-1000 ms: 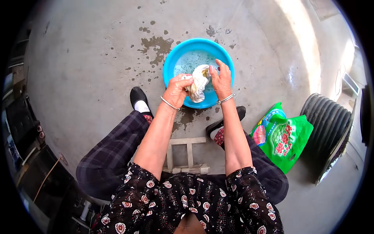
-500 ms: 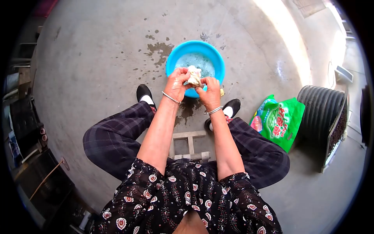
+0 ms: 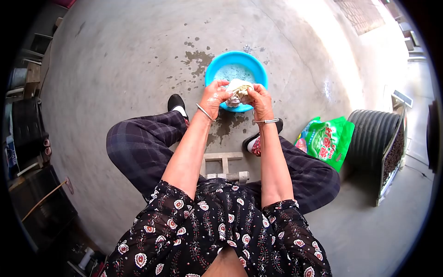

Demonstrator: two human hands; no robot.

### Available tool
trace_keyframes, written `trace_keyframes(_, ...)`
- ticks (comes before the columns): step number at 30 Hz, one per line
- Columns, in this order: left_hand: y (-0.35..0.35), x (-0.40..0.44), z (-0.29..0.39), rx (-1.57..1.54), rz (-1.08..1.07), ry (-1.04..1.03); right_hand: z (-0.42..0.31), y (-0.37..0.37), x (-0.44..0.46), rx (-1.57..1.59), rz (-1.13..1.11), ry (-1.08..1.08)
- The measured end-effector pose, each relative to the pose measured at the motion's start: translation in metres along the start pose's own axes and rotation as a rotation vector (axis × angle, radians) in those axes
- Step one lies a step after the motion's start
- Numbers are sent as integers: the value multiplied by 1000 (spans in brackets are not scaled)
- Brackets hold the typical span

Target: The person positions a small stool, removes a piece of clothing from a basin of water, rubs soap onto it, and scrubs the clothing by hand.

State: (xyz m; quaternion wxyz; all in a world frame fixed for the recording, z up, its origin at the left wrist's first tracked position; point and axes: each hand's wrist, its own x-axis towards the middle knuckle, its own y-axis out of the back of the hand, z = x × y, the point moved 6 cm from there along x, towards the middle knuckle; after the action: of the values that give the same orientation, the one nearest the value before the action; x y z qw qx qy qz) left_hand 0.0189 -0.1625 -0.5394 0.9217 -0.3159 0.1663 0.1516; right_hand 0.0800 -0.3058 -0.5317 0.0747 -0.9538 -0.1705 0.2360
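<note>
A blue round basin (image 3: 262,74) with sudsy water stands on the concrete floor in front of my feet. Over its near side I hold a crumpled wet cloth (image 3: 239,93), whitish with yellowish-brown patches. My left hand (image 3: 215,97) pinches the cloth's left side, and suds cling to the back of that hand. The cloth's right side is between the thumb and fingers of my right hand (image 3: 260,100). Each wrist wears a metal bangle.
A green detergent bag (image 3: 330,141) lies right of my legs, beside a ribbed dark cylinder (image 3: 373,136). A wooden stool frame (image 3: 224,164) shows between my legs. Dark furniture and boxes (image 3: 39,198) line the left edge. Wet patches mark the floor around the basin.
My right hand was apart from the cloth with raised fingers one second ago; it has closed on the cloth's right side. The cloth is now spread a little wider between both hands. The view has shifted.
</note>
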Motion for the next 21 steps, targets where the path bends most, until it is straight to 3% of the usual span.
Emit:
trace_keyframes(6,7,-5,2,-256,31,15,-8,-7,-12,45,-9,-22)
trace_keyframes(9,6,-3,4,-302,-31,-10,-19,-15,-19,-407,-147,168)
trace_keyframes(10,5,-2,4,-327,-53,-14,-23,-15,-22,-715,-109,291)
trace_keyframes(11,4,-3,3,-352,-73,-17,-28,-14,-27,-1198,88,610)
trace_keyframes(13,1,-4,4,-408,-113,-9,-40,-18,-34,-1132,247,695)
trace_keyframes(16,-2,-6,-2,-462,-149,24,-29,-37,-40,-767,80,388)
trace_keyframes(17,-2,-5,-7,-455,-155,29,-21,-40,-37,-922,152,484)
trace_keyframes(21,5,0,-32,-405,-122,22,-17,-48,-27,-1097,318,515)
